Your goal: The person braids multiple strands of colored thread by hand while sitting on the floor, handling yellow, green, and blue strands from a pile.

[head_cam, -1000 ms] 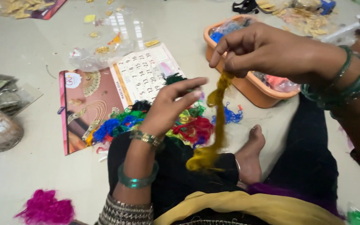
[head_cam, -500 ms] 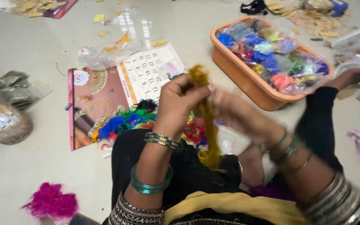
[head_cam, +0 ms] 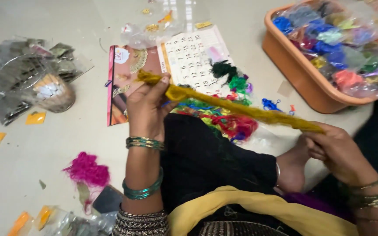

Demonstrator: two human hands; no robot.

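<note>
You have a twisted hank of mustard-yellow thread (head_cam: 237, 109) stretched between your two hands, and the step in hand looks like drawing it taut and rolling it into a tight cord. Your left hand (head_cam: 145, 111) pinches one end between thumb and forefinger (head_cam: 165, 81), with a short tuft of the thread poking out past the fingertips toward the calendar sheet (head_cam: 193, 48). Your right hand (head_cam: 337, 150) is curled closed around the other end, which disappears into the fist, so how much spare thread lies inside it cannot be seen. Between the hands the hank runs in a nearly straight line, sloping down from left to right, above your black-clad knee (head_cam: 206, 157) and the loose heap of coloured threads (head_cam: 224, 113) on the floor. To do this well, keep the tension even so the strands do not sag or split apart, turn each end in opposite directions rather than both the same way, and hold the pinch close to the tip so the tuft does not fray out. Keep the hank lifted clear of the heap below, or stray fibres may catch. The orange tub of bagged threads (head_cam: 302, 78) sits well to your right, the magenta tuft (head_cam: 86, 168) near your left elbow.
</note>
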